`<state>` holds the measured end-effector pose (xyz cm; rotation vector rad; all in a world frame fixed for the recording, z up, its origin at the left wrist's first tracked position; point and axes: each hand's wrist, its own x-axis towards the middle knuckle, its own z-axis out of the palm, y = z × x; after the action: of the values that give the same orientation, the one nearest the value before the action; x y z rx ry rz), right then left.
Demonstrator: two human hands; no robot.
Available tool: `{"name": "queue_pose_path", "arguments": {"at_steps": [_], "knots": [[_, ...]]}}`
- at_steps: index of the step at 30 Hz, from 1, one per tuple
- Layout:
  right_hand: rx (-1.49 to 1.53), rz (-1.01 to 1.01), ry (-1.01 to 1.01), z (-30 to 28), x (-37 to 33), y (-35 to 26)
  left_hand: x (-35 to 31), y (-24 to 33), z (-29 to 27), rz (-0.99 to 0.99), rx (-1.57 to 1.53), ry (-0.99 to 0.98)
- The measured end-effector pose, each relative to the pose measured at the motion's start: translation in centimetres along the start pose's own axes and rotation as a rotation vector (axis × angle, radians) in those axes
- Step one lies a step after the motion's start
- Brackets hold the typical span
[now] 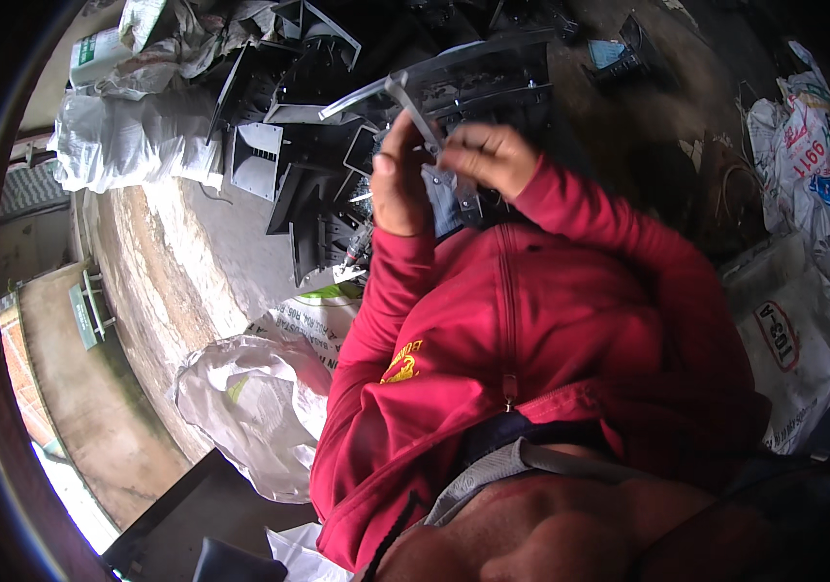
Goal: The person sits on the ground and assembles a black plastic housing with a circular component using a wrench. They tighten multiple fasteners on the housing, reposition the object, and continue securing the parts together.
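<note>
In front of my chest, my two hands are raised close together around a narrow light-grey strip [415, 109] with a rounded upper end. My left hand [399, 189] is closed at the strip's left side, its fingertips against it and its thumb toward me. From the right, my right hand [491, 155] reaches across, its fingers pressed together at the strip's lower part. Some blur covers the right fingers. Just beyond the hands lies a long curved black panel [483, 73] with a shiny edge. Below the fingers hangs or lies a pale, see-through piece [442, 194], partly hidden.
Black plastic housings [313, 112] are heaped ahead and to the left, a grey speaker-like part [256, 160] among them. White sacks stand at the left [134, 141], by my left elbow [255, 407] and at the right [813, 165]. A dark box-like part [623, 58] sits on the floor.
</note>
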<state>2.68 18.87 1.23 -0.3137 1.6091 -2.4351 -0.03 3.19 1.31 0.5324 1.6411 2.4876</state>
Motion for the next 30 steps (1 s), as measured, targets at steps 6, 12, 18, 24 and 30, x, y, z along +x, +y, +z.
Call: {"name": "queue_pose_path", "arguments": {"at_steps": [6, 12, 18, 24, 30], "knots": [[-0.607, -0.18, -0.335, -1.4, 0.4, -1.0, -0.5, 3.1, -2.7, 0.024, 0.366, -0.266], [-0.792, -0.348, -0.035, -4.6, -0.9, -1.0, -1.0, 5.7, 0.0, -0.318, 0.638, -0.272], [-1.421, -0.453, 0.335, -10.1, -0.6, -3.8, -2.0, 1.8, 0.3, 0.041, 0.767, -0.016], [-1.4, -0.472, 0.347, -10.5, -0.7, -2.5, -2.2, -1.7, 0.2, 0.212, 0.869, 0.021], [-1.318, -0.492, 0.343, -10.8, -0.4, -1.7, -2.8, -3.0, 0.0, 0.289, 0.909, 0.062]]}}
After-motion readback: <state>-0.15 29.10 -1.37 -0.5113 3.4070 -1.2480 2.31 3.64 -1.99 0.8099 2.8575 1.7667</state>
